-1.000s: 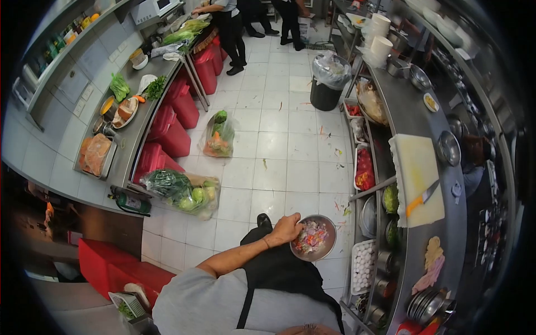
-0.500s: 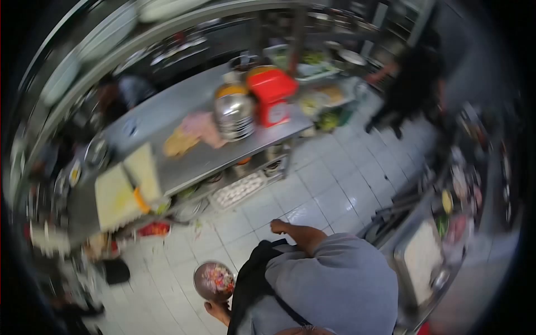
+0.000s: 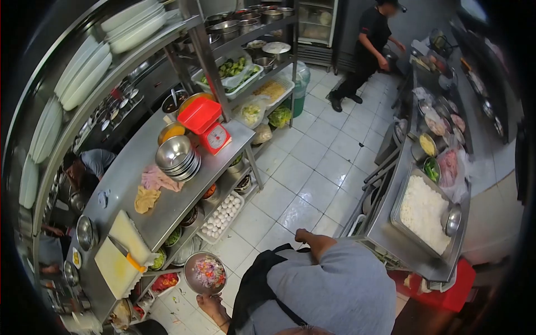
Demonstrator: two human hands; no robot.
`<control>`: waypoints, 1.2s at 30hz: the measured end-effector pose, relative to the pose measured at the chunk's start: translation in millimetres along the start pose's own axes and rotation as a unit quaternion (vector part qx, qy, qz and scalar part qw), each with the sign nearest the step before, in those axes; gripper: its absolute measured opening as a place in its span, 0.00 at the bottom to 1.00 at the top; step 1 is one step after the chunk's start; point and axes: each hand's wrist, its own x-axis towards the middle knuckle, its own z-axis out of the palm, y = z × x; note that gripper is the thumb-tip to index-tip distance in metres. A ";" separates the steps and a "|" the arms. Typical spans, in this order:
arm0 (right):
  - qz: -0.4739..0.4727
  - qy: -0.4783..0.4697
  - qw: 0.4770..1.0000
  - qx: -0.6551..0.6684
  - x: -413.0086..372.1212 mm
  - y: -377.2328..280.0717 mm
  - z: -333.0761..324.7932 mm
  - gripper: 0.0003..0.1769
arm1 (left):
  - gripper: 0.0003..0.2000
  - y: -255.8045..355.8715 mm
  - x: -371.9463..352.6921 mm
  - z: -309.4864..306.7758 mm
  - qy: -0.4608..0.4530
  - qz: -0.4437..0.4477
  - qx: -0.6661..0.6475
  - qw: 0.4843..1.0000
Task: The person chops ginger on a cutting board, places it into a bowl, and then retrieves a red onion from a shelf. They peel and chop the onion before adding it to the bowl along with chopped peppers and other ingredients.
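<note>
My left hand grips the near rim of a steel bowl at the lower middle of the head view. Chopped vegetables in red, white and purple lie in it. The bowl is off the floor, beside the end of the prep table. My right hand hangs in front of my body over the tiles, its fingers curled with nothing visible in them. Left of the bowl, a knife with an orange handle rests on a yellowed cutting board.
The steel prep table bears stacked bowls, cloths and a red scale. Eggs sit on its lower shelf. At right, a counter holds a rice tray. A co-worker in black stands in the far aisle.
My view has swung and sharpened, bringing the rice counter and shelving into fuller sight. The bowl stays in my left hand, and my right hand remains curled.
</note>
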 end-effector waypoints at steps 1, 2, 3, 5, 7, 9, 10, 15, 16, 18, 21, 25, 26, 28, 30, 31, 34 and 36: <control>0.015 -0.019 1.000 0.011 -15.5 4.0 -9.1 0.17 | 0.09 1.6 2.6 2.4 -0.014 -0.018 -0.001 1.000; 0.029 -0.036 0.999 0.022 -27.8 7.2 -15.5 0.18 | 0.09 3.5 5.5 5.8 -0.027 -0.035 -0.003 0.999; 0.035 -0.028 0.998 0.049 -34.3 11.8 -15.5 0.18 | 0.10 5.2 8.1 9.6 -0.040 -0.053 -0.006 0.998; 0.046 -0.015 0.994 0.098 -42.9 18.6 -10.1 0.19 | 0.11 7.6 9.9 16.4 -0.056 -0.064 -0.007 0.996; 0.043 -0.028 0.996 0.074 -40.7 19.6 -5.5 0.18 | 0.11 5.2 4.4 21.6 -0.064 -0.054 -0.003 0.996; 0.037 -0.038 0.997 0.052 -36.7 17.0 -0.2 0.18 | 0.11 2.3 2.4 18.7 -0.060 -0.067 0.009 0.996; 0.031 -0.039 0.998 0.042 -32.9 12.2 1.4 0.17 | 0.11 0.4 0.7 16.8 -0.055 -0.073 0.013 0.996; -0.014 -0.049 0.998 -0.037 -17.4 -32.1 0.7 0.16 | 0.09 -16.2 -7.4 -12.7 -0.027 -0.062 -0.023 0.997; -0.023 -0.063 0.995 -0.073 8.3 -39.3 5.5 0.17 | 0.08 -16.9 -10.9 -18.6 -0.009 -0.063 -0.018 0.998; -0.067 -0.068 0.987 -0.130 15.7 -56.4 6.5 0.16 | 0.07 -18.9 -19.6 -33.9 0.019 -0.057 -0.022 0.998; -0.249 0.014 0.942 -0.223 34.4 -98.9 17.3 0.14 | 0.06 -21.0 -29.9 -51.8 0.079 -0.040 -0.054 0.995; -0.458 0.034 0.881 -0.109 36.3 -171.2 45.7 0.18 | 0.07 -43.8 -27.7 -79.7 0.124 -0.028 -0.033 0.991; -0.466 -0.011 0.882 -0.062 21.9 -196.6 51.9 0.18 | 0.07 -28.5 -33.2 -70.7 0.150 -0.046 -0.089 0.984; -0.413 -0.140 0.900 0.005 -13.8 -245.4 53.5 0.18 | 0.07 -31.4 -32.7 -67.5 0.166 -0.060 -0.106 0.979; -0.492 -0.153 0.855 -0.056 5.9 -271.0 77.1 0.19 | 0.06 -31.1 -29.6 -54.9 0.208 -0.074 -0.129 0.967; -0.515 -0.165 0.836 -0.091 6.1 -285.6 86.5 0.19 | 0.05 -43.5 -21.5 -55.1 0.222 -0.075 -0.132 0.963; -0.594 -0.192 0.749 -0.222 19.8 -315.1 110.1 0.21 | 0.04 -70.9 -14.4 -51.1 0.277 -0.063 -0.143 0.948; -0.518 -0.258 0.773 -0.260 -29.7 -345.2 105.1 0.22 | 0.05 -88.4 -8.8 -48.0 0.313 -0.055 -0.131 0.939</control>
